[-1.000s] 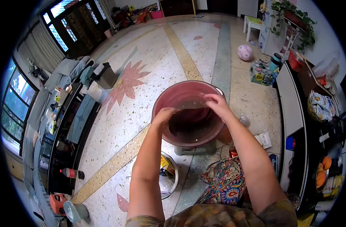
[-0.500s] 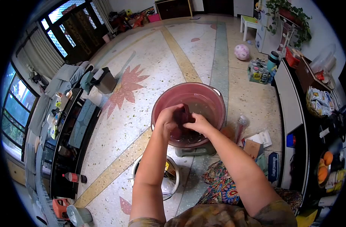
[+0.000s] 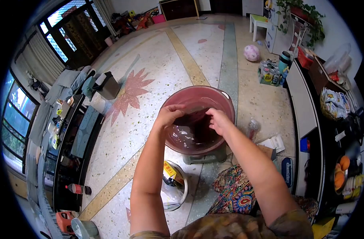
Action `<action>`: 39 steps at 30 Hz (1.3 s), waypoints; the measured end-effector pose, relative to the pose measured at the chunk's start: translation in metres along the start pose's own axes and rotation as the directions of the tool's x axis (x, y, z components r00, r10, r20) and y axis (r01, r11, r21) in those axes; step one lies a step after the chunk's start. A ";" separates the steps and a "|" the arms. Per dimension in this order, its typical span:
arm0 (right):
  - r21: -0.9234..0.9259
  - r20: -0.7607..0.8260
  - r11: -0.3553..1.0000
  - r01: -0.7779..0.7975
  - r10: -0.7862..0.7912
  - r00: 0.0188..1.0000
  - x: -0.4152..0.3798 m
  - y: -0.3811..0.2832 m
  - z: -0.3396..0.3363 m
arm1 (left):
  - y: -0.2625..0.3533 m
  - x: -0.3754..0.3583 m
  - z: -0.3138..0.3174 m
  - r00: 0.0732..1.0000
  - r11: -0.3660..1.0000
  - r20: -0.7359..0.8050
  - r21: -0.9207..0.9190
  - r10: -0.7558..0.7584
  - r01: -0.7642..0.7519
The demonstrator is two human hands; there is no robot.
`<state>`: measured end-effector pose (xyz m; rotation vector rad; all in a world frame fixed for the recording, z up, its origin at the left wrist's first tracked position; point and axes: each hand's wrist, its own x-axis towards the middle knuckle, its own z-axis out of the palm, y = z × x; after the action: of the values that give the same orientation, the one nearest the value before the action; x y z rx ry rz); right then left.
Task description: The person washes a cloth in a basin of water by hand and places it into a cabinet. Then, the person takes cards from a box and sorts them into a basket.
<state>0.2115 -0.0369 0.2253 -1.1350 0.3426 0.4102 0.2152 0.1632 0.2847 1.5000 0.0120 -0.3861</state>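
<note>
A large reddish-pink basin of water sits low in front of me on a grey-green stool. Between my hands a dark maroon cloth is spread and hangs down into the basin. My left hand, at the basin's left side, pinches one edge of the cloth. Toward the right side, my right hand grips another part with thumb and fingers closed. The lower part of the cloth merges with the dark water.
A white bin with a yellow box and plastic stands beside my left forearm. Patterned fabric covers my lap. On the right are a cabinet, a plastic bottle and papers. A pink ball lies farther off.
My hands have moved apart, left hand leftward and right hand rightward. The cloth, bunched between them before, is now spread out and hangs lower in the basin.
</note>
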 end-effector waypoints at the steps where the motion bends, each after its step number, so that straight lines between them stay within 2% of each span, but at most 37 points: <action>1: 0.051 -0.005 0.999 0.015 -0.014 1.000 0.003 -0.003 -0.004 | 0.001 -0.001 -0.002 0.996 0.996 -0.067 0.071 0.051 -0.046; 2: 0.014 -0.120 0.999 0.042 -0.040 0.992 -0.010 -0.014 -0.002 | 0.000 0.000 -0.008 0.997 0.997 -0.068 0.071 0.048 -0.043; 4: -0.058 -0.221 0.992 0.115 -0.125 0.967 -0.013 -0.028 -0.006 | -0.001 0.005 -0.024 0.978 0.994 -0.185 -0.032 0.099 -0.107; 5: -0.058 -0.221 0.992 0.114 -0.124 0.967 -0.017 -0.034 -0.006 | 0.002 0.008 -0.030 0.968 0.986 -0.234 -0.114 0.092 -0.122; 7: -0.027 -0.096 0.914 0.404 -0.405 0.909 -0.024 -0.044 -0.005 | 0.020 -0.005 -0.030 0.954 0.970 -0.283 -0.187 0.096 -0.153; 10: 0.016 -0.034 0.904 0.426 -0.426 0.904 -0.008 -0.056 -0.018 | 0.023 -0.005 -0.045 0.939 0.958 -0.328 -0.224 0.099 -0.179; 12: 0.049 -0.019 0.901 0.430 -0.430 0.903 -0.013 -0.065 -0.021 | 0.023 -0.003 -0.053 0.910 0.937 -0.376 -0.220 0.177 -0.273; 13: 0.126 -0.034 0.870 0.476 -0.476 0.879 -0.017 -0.071 -0.023 | 0.021 -0.002 -0.056 0.864 0.921 -0.466 -0.218 0.192 -0.322; 14: 0.202 -0.054 0.832 0.517 -0.518 0.854 -0.018 -0.075 -0.024 | 0.015 0.001 -0.059 0.863 0.921 -0.466 -0.217 0.193 -0.323; 16: 0.149 -0.041 0.817 0.557 -0.558 0.829 -0.011 -0.068 -0.029 | 0.000 0.008 -0.066 0.812 0.897 -0.547 -0.229 0.203 -0.379; 18: -0.282 -0.113 0.832 0.479 -0.524 0.844 -0.024 -0.063 -0.024 | -0.010 0.007 -0.060 0.832 0.939 -0.519 -0.148 0.194 -0.311; 19: -0.430 -0.035 0.756 0.493 -0.560 0.828 0.010 -0.046 -0.042 | -0.020 0.010 -0.059 0.838 0.961 -0.495 -0.014 0.232 -0.275; 20: -0.431 -0.035 0.755 0.493 -0.560 0.827 0.009 -0.046 -0.043 | -0.029 0.013 -0.057 0.844 0.964 -0.466 0.120 0.267 -0.238; 21: -0.659 0.034 0.634 0.404 -0.511 0.859 0.005 -0.045 -0.041 | -0.036 0.018 -0.054 0.827 0.926 -0.473 0.350 0.304 -0.140; 22: -0.837 0.085 0.454 0.306 -0.443 0.892 0.003 -0.043 -0.041 | -0.045 0.018 -0.051 0.826 0.797 -0.413 0.599 0.383 -0.070; 23: -0.934 0.125 0.237 0.267 -0.485 0.866 0.006 -0.041 -0.039 | -0.050 0.016 -0.047 0.893 0.676 -0.310 0.736 0.327 0.008; 24: -0.934 0.129 0.235 0.270 -0.484 0.866 0.006 -0.038 -0.040 | -0.054 0.016 -0.045 0.945 0.523 -0.218 0.850 0.245 0.061; 26: -0.992 0.113 0.007 0.129 -0.443 0.889 0.000 -0.033 -0.038 | -0.060 0.018 -0.039 0.986 0.241 -0.119 0.966 0.116 0.088; 27: -0.993 0.073 -0.110 0.037 -0.346 0.935 -0.017 -0.041 -0.027 | -0.056 0.015 -0.029 0.982 0.155 -0.172 0.975 0.081 0.158; 28: -0.993 0.081 -0.114 0.043 -0.346 0.935 -0.015 -0.037 -0.027 | -0.059 0.018 -0.025 0.980 0.158 -0.178 0.974 0.085 0.163; 30: -0.978 0.126 -0.208 0.019 -0.514 0.848 -0.003 -0.027 -0.027 | -0.070 0.028 -0.021 0.963 0.156 -0.218 0.969 0.159 0.194; 32: -0.966 0.178 -0.254 0.049 -0.517 0.837 0.005 -0.020 -0.025 | -0.078 0.038 -0.013 0.959 0.253 -0.262 0.940 0.110 0.228; 33: -0.961 0.227 -0.255 0.108 -0.505 0.833 0.005 -0.016 -0.022 | -0.087 0.053 -0.014 0.968 0.252 -0.250 0.939 0.032 0.234; 34: -0.951 0.282 -0.258 0.171 -0.494 0.823 0.006 -0.013 -0.019 | -0.108 0.072 -0.020 0.962 0.215 -0.272 0.941 0.017 0.262; 36: -0.955 0.268 -0.232 0.183 -0.416 0.869 0.021 0.001 -0.025 | -0.121 0.088 -0.015 0.954 0.300 -0.293 0.906 -0.061 0.297; 37: -0.957 0.255 -0.234 0.173 -0.387 0.886 0.023 0.008 -0.027 | -0.133 0.092 -0.011 0.948 0.327 -0.319 0.895 -0.006 0.303; 38: -0.959 0.237 -0.236 0.159 -0.355 0.905 0.025 0.012 -0.027 | -0.105 0.074 0.006 0.915 0.357 -0.389 0.844 -0.105 0.400; 39: -0.953 0.258 -0.248 0.177 -0.351 0.900 0.029 0.012 -0.026 | -0.099 0.073 0.007 0.918 0.342 -0.390 0.855 -0.074 0.391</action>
<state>0.2301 -0.0527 0.1924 -2.8732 -0.3390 0.0976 0.2564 0.1371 0.1717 2.7415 0.3034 -0.4245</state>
